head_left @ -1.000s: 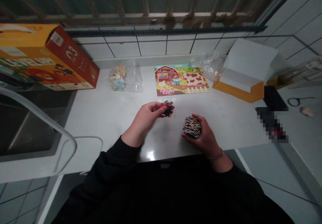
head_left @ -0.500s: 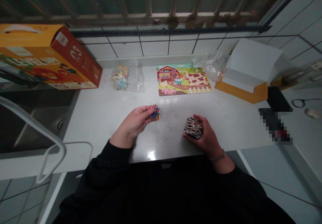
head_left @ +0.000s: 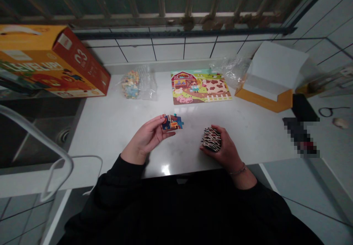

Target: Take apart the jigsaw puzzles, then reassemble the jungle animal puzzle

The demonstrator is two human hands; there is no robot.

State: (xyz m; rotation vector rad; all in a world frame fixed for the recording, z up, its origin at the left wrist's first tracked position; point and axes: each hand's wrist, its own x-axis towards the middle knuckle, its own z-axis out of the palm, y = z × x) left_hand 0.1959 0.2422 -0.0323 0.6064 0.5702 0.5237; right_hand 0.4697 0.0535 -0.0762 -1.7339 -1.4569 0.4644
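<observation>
Between the thumb and fingers of my left hand (head_left: 150, 134) are a few dark blue and orange puzzle pieces (head_left: 173, 122), picture side showing, above the white counter (head_left: 182, 153). To the right, my right hand (head_left: 227, 147) is wrapped around a thick stack of puzzle pieces (head_left: 211, 139), whose edges face left. Behind both hands lies a farm picture board (head_left: 201, 87) with a red barn and a spotted cow. A clear bag of puzzle pieces (head_left: 131, 85) rests to the left of the board.
An orange and red carton (head_left: 79, 63) stands at the back left, by the sink (head_left: 46, 123). At the back right are crumpled clear plastic (head_left: 231, 70) and an open white and orange box (head_left: 275, 76). A white cable (head_left: 63, 146) loops at the left.
The pieces in my left hand are now fanned out further right, showing more of their picture, and its lower fingers have loosened. My right hand stays around the stack.
</observation>
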